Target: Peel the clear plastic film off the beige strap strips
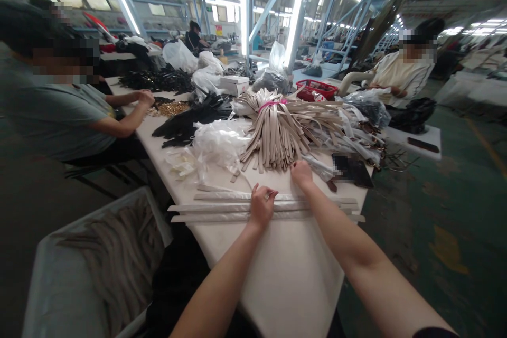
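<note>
My left hand (263, 205) is over several long flat straps (217, 208) in whitish wrapping, laid side by side across the table. Its thumb and fingertips are pinched together, and whatever is between them is too small to make out. Further forward, my right hand (301, 173) is closed at the lower ends of a big bundle of beige straps (273, 140). A pink tie (271, 104) gathers that bundle. What the right fingers hold is hidden.
Crumpled clear plastic (222, 140) and black straps (194, 116) lie left of the bundle. A red basket (317, 88) stands behind. A bin (43, 253) of brownish strips is at lower left. One co-worker (59, 95) sits left, another (404, 71) right.
</note>
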Motion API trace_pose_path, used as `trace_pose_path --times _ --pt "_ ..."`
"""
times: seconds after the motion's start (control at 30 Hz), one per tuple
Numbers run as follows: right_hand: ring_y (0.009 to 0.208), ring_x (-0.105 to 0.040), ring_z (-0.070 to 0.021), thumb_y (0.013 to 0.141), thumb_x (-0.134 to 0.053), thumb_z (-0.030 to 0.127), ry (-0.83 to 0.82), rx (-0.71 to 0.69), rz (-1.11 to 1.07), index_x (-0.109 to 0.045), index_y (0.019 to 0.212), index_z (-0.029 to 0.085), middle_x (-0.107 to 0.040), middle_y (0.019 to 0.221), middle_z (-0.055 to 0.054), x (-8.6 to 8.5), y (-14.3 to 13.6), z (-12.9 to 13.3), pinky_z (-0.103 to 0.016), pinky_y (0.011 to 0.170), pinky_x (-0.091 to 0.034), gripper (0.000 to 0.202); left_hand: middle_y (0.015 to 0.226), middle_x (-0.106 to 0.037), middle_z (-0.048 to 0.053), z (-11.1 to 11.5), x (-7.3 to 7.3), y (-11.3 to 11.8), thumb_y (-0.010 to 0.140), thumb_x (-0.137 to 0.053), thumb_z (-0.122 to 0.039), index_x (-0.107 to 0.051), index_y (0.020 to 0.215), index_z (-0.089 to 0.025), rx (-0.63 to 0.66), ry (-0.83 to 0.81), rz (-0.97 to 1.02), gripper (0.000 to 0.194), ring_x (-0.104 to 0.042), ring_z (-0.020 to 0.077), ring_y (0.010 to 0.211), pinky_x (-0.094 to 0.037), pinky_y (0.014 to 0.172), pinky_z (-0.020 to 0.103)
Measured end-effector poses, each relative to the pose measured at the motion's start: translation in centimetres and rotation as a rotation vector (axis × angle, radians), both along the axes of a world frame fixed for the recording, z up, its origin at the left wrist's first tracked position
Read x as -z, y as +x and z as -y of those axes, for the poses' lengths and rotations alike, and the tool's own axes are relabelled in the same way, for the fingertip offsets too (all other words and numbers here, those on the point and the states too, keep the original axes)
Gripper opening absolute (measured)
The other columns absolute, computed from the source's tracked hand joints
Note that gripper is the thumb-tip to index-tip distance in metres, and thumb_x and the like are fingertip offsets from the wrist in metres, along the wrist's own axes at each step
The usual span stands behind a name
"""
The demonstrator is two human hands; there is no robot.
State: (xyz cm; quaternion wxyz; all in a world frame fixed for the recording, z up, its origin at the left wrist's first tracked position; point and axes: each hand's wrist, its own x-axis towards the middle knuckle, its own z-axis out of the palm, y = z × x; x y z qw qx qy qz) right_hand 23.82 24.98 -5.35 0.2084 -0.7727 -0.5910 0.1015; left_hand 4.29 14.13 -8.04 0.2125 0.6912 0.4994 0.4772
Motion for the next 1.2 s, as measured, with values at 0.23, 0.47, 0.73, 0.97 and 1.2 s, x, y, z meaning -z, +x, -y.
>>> trace_pose_path --times 0.23,0.47,0.73,0.97,1.2 --pt "0.088 -0.069 -0.0261 0.079 -0.064 0.021 -0.126 -0.135 -0.107 -0.074 0.079 0.012 -0.073 0.082 -0.019 -1.1 0.1 2.6 -0.027 0.076 -0.047 0.014 0.077 -0.07 0.002 -0.1 0.0 -0.2 0.092 -0.057 -0.035 -0.067 0.077 -0.021 -0.036 -0.053 0.109 0.023 -0.064 0.0175 0.075 -0.039 0.107 0.045" --pt "0.047 -0.056 -0.0135 0.07 -0.06 0.021 -0.384 -0.335 -0.697 -0.068 0.08 0.015 -0.064 0.056 -0.001 0.6 -0.7 10.5 -0.021 0.045 -0.039 0.014 0.083 -0.073 0.004 -0.1 -0.3 0.1 0.092 -0.055 -0.035 -0.062 0.096 -0.019 0.008 -0.226 0.381 0.018 -0.068 0.0164 0.074 -0.05 0.072 0.027" --pt "0.055 -0.057 -0.0127 0.079 -0.051 0.023 0.039 -0.359 -0.838 -0.064 0.122 0.019 -0.064 0.067 0.003 0.5 -4.2 11.0 -0.021 0.052 -0.046 0.045 0.079 -0.072 0.003 0.1 -1.0 -0.1 0.092 -0.056 -0.039 -0.064 0.088 -0.018 0.082 -0.257 0.351 0.023 -0.066 0.0162 0.072 -0.049 0.07 0.026" --pt "0.077 -0.063 -0.0186 0.085 -0.063 0.046 0.206 -0.367 -0.821 -0.075 0.091 0.017 -0.069 0.089 -0.008 0.2 -5.2 11.5 -0.026 0.066 -0.051 0.032 0.068 -0.065 0.0 0.2 -1.3 -0.3 0.092 -0.054 -0.043 -0.064 0.078 -0.019 0.078 -0.276 0.297 0.029 -0.061 0.0158 0.065 -0.045 0.066 0.025" --pt "0.06 -0.048 -0.0137 0.086 -0.064 0.05 0.274 -0.292 -0.688 -0.067 0.066 0.018 -0.056 0.066 -0.002 0.9 -4.9 11.4 -0.025 0.056 -0.038 0.038 0.069 -0.064 0.0 0.1 -1.7 -0.1 0.092 -0.054 -0.036 -0.063 0.083 -0.02 0.118 -0.255 0.27 0.021 -0.06 0.0159 0.067 -0.045 0.067 0.026"
